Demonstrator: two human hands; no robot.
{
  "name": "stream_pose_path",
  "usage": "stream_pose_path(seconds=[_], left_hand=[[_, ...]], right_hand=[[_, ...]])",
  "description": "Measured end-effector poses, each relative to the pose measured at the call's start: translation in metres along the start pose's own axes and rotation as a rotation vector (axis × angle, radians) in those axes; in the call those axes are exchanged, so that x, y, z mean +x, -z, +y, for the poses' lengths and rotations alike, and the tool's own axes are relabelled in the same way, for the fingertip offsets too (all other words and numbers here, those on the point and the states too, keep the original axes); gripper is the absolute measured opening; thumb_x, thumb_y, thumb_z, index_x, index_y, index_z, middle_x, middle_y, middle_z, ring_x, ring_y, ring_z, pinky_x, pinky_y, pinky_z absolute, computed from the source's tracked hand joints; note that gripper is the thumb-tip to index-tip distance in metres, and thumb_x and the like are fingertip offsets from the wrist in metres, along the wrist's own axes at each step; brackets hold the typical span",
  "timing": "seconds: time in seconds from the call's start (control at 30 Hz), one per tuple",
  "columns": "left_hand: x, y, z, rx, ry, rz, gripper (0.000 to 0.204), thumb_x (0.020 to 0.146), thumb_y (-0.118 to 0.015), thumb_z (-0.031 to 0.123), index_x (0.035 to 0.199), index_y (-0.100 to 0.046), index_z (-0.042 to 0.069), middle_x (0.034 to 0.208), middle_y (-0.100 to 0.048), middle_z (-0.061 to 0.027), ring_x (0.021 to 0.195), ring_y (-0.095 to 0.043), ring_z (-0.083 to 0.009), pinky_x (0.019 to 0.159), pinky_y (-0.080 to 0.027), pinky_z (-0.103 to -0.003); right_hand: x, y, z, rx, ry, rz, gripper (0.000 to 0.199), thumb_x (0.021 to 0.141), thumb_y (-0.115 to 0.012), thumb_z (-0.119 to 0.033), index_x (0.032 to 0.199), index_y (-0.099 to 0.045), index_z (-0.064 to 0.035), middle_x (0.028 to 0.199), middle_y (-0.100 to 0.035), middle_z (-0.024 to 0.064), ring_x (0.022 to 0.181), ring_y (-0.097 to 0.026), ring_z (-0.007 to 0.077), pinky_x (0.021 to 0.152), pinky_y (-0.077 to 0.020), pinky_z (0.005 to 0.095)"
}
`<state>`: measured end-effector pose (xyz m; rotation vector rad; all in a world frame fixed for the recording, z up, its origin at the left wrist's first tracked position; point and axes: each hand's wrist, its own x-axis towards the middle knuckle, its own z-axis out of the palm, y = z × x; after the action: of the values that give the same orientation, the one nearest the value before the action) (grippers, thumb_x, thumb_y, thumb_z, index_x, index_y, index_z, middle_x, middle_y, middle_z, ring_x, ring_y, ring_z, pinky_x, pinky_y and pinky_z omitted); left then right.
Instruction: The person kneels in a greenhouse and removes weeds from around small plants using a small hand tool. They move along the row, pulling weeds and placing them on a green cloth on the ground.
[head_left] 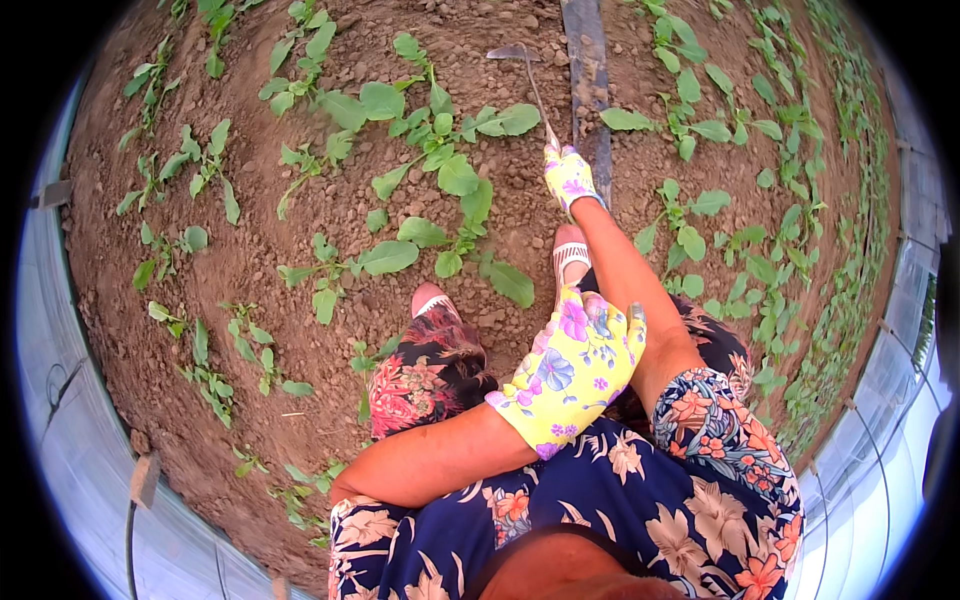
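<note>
My right hand, in a yellow glove with purple flowers, is closed around the handle of a small hand hoe. The hoe's metal blade is just above the soil, left of a dark flat strip. My left hand, in a matching glove, lies across my body against my right forearm, fingers loosely bent and pointing right. Nothing shows in it; its palm is hidden. Leafy green seedlings grow in the brown soil to the left of the hoe.
The dark strip runs away from me between plant rows. Denser green plants stand on the right. My shoes are on the soil by the seedlings. Clear plastic sheeting edges the bed on both sides.
</note>
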<state>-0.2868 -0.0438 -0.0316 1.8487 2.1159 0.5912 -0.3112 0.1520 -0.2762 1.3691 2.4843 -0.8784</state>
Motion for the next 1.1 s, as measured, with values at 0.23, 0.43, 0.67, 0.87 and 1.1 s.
stream_pose_path(seconds=[0.23,0.43,0.67,0.87,1.1], left_hand=[[-0.001,-0.003,-0.002,0.009,0.022,0.001,0.044,0.074,-0.053,0.015,0.115,-0.053,-0.001,0.086,-0.056,-0.0114,0.088,-0.054,-0.0275,0.085,-0.038,-0.043],[-0.002,0.010,-0.010,0.036,0.019,-0.033,0.044,0.074,-0.052,0.014,0.115,-0.053,-0.001,0.087,-0.056,-0.0115,0.087,-0.054,-0.0273,0.085,-0.038,-0.042],[-0.003,0.013,-0.009,0.039,0.029,-0.024,0.052,0.069,-0.057,0.016,0.117,-0.052,-0.001,0.087,-0.055,-0.0116,0.089,-0.054,-0.0272,0.085,-0.038,-0.042],[-0.006,0.014,-0.010,0.038,0.054,-0.056,0.052,0.069,-0.057,0.018,0.118,-0.052,-0.001,0.087,-0.055,-0.0117,0.089,-0.053,-0.0269,0.084,-0.038,-0.041],[-0.005,0.021,-0.002,-0.019,-0.013,-0.016,0.053,0.069,-0.057,0.018,0.118,-0.051,-0.001,0.088,-0.055,-0.0120,0.090,-0.053,-0.0267,0.084,-0.037,-0.042]], right_hand=[[-0.012,0.020,-0.014,0.246,-0.042,0.280,0.054,0.092,-0.041,-0.046,0.113,-0.053,0.0031,0.092,-0.060,0.0326,0.092,-0.057,0.0471,0.077,-0.0448,0.0499],[0.011,0.024,-0.010,0.202,-0.051,0.063,0.055,0.092,-0.043,-0.046,0.110,-0.055,0.0041,0.101,-0.059,0.0318,0.100,-0.055,0.0450,0.084,-0.0439,0.0463],[0.077,0.024,-0.043,0.144,-0.001,0.292,0.057,0.092,-0.040,-0.046,0.121,-0.050,0.0032,0.104,-0.058,0.0322,0.103,-0.055,0.0437,0.086,-0.0444,0.0455],[0.097,0.045,-0.056,0.266,-0.029,0.085,0.057,0.092,-0.040,-0.047,0.116,-0.055,0.0032,0.111,-0.058,0.0274,0.108,-0.053,0.0415,0.090,-0.0432,0.0443],[0.126,0.033,-0.030,0.200,-0.189,-0.125,0.059,0.091,-0.042,-0.047,0.119,-0.054,0.0031,0.114,-0.057,0.0277,0.109,-0.054,0.0407,0.090,-0.0435,0.0437]])
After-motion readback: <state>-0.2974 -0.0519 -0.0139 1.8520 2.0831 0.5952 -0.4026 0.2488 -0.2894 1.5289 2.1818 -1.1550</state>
